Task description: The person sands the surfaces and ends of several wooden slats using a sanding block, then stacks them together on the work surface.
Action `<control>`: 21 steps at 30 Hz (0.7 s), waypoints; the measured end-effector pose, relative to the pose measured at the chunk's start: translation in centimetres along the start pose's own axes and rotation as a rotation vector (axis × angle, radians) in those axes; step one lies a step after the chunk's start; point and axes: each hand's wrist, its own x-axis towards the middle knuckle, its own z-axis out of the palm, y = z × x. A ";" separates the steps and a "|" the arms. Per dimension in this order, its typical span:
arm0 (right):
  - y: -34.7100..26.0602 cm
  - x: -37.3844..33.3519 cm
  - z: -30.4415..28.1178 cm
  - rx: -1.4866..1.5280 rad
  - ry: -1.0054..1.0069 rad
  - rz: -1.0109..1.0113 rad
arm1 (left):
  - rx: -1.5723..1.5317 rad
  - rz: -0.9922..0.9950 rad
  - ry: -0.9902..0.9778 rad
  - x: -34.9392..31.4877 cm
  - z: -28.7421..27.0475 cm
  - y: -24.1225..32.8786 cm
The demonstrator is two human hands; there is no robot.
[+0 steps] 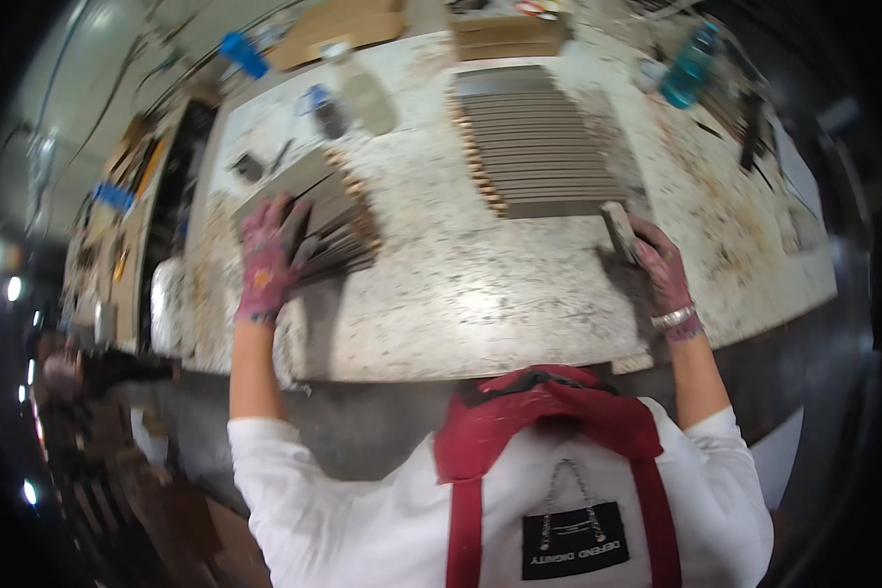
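My left hand [267,250], in a pink patterned glove with dark fingertips, lies over the near left side of a fanned stack of grey-brown boards [316,196]. Its fingers are spread on the top board. Light wooden pegs [363,201] stick out along that stack's right edge. In my right hand [663,269], gloved alike and with a pale band at the wrist, is a small light-coloured block [617,227]. The fingers close round the block. It is just off the near right corner of a second set of grey-brown boards [539,147], laid in an overlapping row with pegs along its left edge.
The boards lie on a scuffed white table [431,314]. Along its back stand a cloudy jug [367,98], a blue-topped container [323,113], a blue cup [243,56] and a cardboard box [508,37]. A teal bottle [691,69] is at the far right.
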 end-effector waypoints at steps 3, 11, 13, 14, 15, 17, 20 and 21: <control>1.0 0.1 -2.5 0.381 0.278 0.156 | -0.103 0.111 0.179 2.5 0.4 6.8; 6.2 8.7 -4.2 0.596 0.541 0.096 | -1.555 -0.360 0.042 7.3 10.0 27.7; 9.4 9.6 -5.3 0.491 0.504 -0.023 | -1.408 -0.281 0.145 7.2 10.5 29.6; 8.6 9.4 -4.0 0.540 0.490 0.021 | -1.201 -0.221 0.248 6.6 10.8 29.6; 7.4 8.9 -2.8 0.582 0.483 0.061 | -1.359 -0.408 0.179 6.5 11.8 29.3; 5.8 7.6 -2.1 0.923 0.520 0.190 | -1.463 -0.467 0.111 6.6 12.7 28.2; 7.0 4.9 -2.5 1.013 0.586 0.237 | -1.297 -0.297 0.094 5.8 9.0 27.7; 7.5 3.7 -2.4 1.038 0.586 0.236 | -1.268 -0.265 0.045 5.1 8.5 27.1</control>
